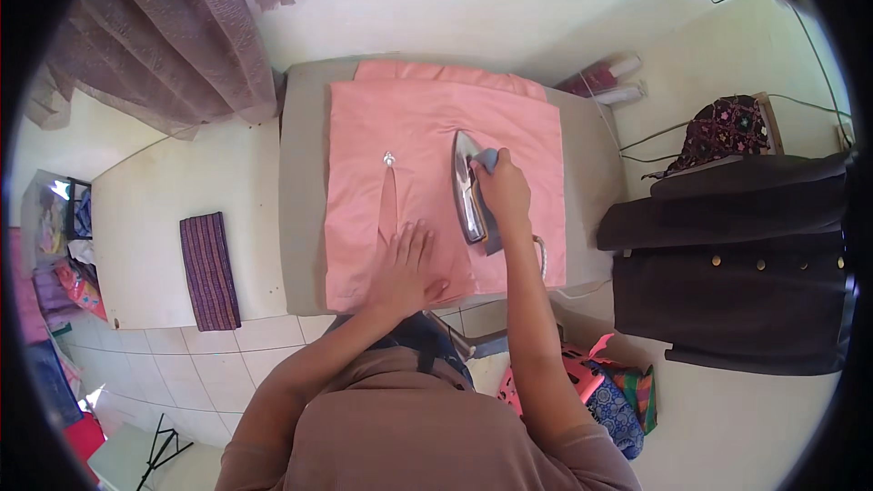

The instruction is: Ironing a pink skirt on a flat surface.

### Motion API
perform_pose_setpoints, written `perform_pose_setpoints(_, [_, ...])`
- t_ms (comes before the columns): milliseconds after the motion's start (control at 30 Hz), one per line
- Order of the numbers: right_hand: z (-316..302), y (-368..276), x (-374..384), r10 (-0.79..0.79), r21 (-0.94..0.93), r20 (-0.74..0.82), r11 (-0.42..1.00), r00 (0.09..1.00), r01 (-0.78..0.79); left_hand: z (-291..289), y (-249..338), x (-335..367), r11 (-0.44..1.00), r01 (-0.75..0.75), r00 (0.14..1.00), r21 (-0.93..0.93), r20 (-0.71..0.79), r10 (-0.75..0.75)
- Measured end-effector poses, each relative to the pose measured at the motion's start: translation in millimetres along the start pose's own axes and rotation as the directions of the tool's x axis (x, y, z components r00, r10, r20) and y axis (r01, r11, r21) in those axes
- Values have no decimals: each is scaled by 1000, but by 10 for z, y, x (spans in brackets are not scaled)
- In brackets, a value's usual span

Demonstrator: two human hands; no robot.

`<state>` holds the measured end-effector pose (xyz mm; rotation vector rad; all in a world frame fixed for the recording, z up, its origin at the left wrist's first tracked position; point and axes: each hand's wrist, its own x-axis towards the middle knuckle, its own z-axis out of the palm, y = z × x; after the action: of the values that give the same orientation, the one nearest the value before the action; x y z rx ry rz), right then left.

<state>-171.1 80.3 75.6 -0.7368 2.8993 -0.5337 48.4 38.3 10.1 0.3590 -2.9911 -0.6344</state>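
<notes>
A pink garment lies spread over a padded grey ironing surface. It has a slit on its left half, with a small shiny ornament at the slit's top. My right hand is closed round the handle of a clothes iron, whose soleplate rests on the cloth right of the middle with its tip pointing away from me. My left hand lies flat on the garment near its front edge, fingers spread, beside the slit's lower end. The iron's pale cord runs off near my right forearm.
To the left, a folded striped cloth lies on a pale table. Dark garments with gold buttons hang on the right. A pink basket with fabrics stands below, and a curtain hangs at the far left.
</notes>
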Motion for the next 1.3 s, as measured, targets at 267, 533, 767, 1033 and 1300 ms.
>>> perform_pose_setpoints(267, [-38,-145,-1163,93,-5,195,996,976,-94,-128,-354,-357,1000,-22,1000,7,-5,22])
perform_pose_setpoints(533, [185,-511,-416,-56,11,-38,998,998,56,-110,-533,-432,961,-260,964,-92,-75,254])
perform_pose_setpoints(767, [185,-487,-960,-28,29,123,999,992,24,-72,-671,-559,920,-390,908,-47,-184,376])
perform_pose_setpoints(1033, [134,-775,-928,-81,-4,102,997,991,82,-135,-672,-526,881,-440,892,-175,-195,407])
perform_pose_setpoints(1300, [228,-744,-1256,37,31,203,999,979,-44,-76,-725,-582,842,-529,828,-102,-279,486])
